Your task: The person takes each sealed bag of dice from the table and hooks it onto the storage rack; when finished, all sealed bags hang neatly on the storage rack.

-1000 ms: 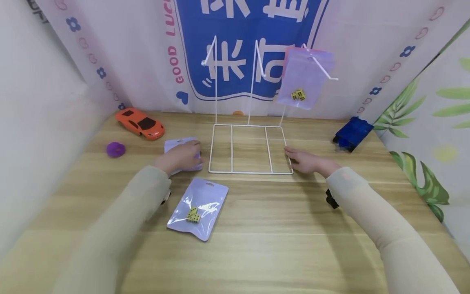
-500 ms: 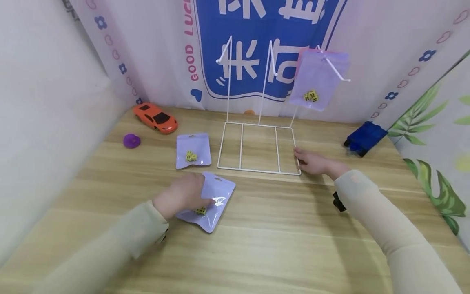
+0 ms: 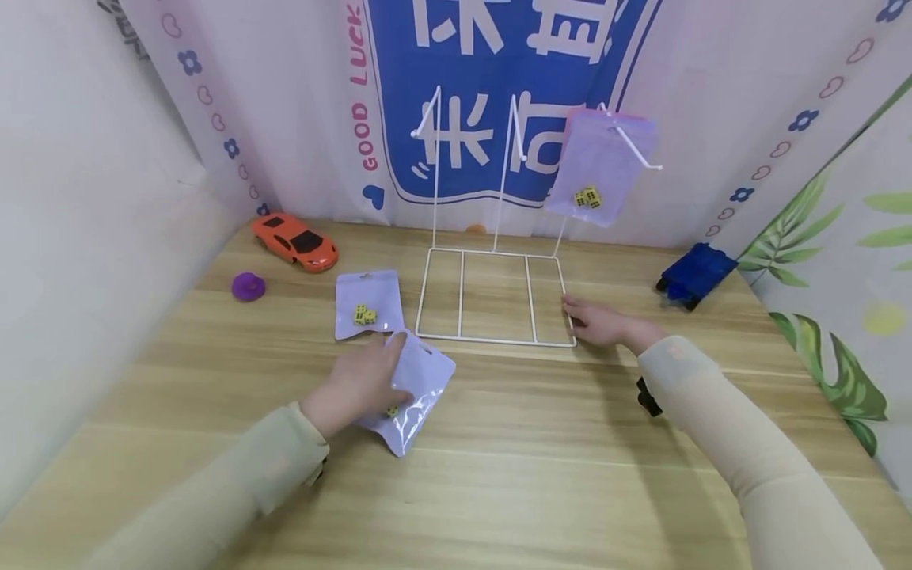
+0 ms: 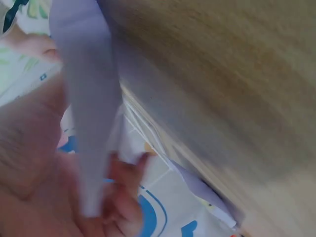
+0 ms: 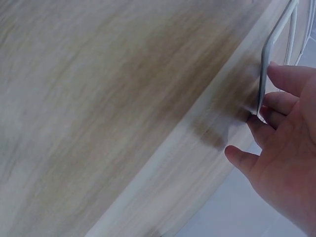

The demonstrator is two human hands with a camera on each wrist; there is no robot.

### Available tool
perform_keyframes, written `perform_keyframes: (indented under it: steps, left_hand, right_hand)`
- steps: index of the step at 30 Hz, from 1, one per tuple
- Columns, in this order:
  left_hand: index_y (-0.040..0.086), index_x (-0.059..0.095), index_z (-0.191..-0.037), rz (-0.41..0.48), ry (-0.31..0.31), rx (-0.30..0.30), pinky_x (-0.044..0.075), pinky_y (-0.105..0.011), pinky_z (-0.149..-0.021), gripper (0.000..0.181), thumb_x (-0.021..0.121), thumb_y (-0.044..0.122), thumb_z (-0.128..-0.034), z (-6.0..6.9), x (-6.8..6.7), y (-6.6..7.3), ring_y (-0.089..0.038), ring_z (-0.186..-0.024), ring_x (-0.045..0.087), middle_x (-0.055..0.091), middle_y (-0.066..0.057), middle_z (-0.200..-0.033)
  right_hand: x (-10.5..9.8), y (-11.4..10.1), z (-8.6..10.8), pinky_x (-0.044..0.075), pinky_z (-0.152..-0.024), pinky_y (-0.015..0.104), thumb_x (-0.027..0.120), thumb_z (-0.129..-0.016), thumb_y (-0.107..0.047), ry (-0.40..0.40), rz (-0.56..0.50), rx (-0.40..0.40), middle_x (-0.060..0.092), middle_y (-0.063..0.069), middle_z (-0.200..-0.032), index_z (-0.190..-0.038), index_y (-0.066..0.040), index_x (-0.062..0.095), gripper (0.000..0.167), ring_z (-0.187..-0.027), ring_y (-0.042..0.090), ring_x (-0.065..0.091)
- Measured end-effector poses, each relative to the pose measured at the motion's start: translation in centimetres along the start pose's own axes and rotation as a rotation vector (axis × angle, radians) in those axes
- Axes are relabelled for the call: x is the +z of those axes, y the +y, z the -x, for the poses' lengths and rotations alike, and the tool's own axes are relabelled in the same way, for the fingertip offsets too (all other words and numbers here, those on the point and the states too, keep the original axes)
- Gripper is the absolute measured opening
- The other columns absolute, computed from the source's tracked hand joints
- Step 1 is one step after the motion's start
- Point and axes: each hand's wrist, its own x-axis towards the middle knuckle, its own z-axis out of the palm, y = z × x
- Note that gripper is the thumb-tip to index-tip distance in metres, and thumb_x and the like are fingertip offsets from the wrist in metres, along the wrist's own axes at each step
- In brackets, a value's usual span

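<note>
My left hand [image 3: 359,384] grips a lilac zip bag [image 3: 423,380] of yellow dice by its sides. In the left wrist view this bag [image 4: 91,94] stands tilted off the table between thumb and fingers. Just behind it, a second lilac bag [image 3: 370,294] with yellow dice lies flat. My right hand [image 3: 602,323] holds the right edge of a white wire rack's base [image 3: 495,341]; in the right wrist view the thumb and fingers are at the wire [image 5: 264,74]. From the rack's right hook hangs another lilac bag [image 3: 602,162] with yellow dice. The left and middle hooks carry nothing.
An orange toy car [image 3: 295,241] and a small purple object [image 3: 248,286] lie at the back left. A dark blue object [image 3: 697,275] sits at the back right. A printed curtain [image 3: 285,103] hangs behind the wooden table [image 3: 499,475].
My left hand has left the far bag, come toward me and taken hold of the near bag, which has tilted up slightly. The right hand has stayed at the rack.
</note>
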Motion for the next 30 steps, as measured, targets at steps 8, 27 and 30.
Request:
perform_keyframes:
  steps: [8,27,30]
  left_hand:
    - [0.005,0.038,-0.135,0.406,0.175,0.106,0.05,-0.03,-0.062,0.065,0.071,0.013,-0.0795,-1.6,-0.9,-0.1,-0.017,-0.075,0.056,0.061,-0.016,-0.104]
    - [0.003,0.054,-0.118,1.254,0.383,0.216,0.054,-0.035,-0.075,0.033,0.059,0.019,-0.0896,-7.4,-12.4,8.5,-0.024,-0.09,0.063,0.062,-0.013,-0.106]
    - [0.003,0.054,-0.118,1.282,0.394,0.164,0.053,-0.035,-0.078,0.033,0.059,0.018,-0.0897,-8.7,-12.2,8.5,-0.024,-0.093,0.062,0.062,-0.013,-0.108]
  right_hand:
    - [0.1,0.4,0.3,0.015,-0.108,0.051,0.049,-0.091,-0.003,0.018,-0.009,0.003,0.014,0.034,-0.142,-0.131,0.021,0.024,0.054,-0.129,0.047,0.017]
    - [0.1,0.7,0.2,0.014,-0.108,0.052,0.048,-0.093,-0.004,-0.022,-0.069,-0.002,0.009,0.033,-0.144,-0.134,0.02,0.02,0.056,-0.131,0.046,0.012]
    - [0.0,0.6,0.0,0.014,-0.108,0.051,0.048,-0.092,-0.004,-0.014,-0.055,-0.005,0.01,0.033,-0.144,-0.134,0.019,0.02,0.056,-0.131,0.045,0.013]
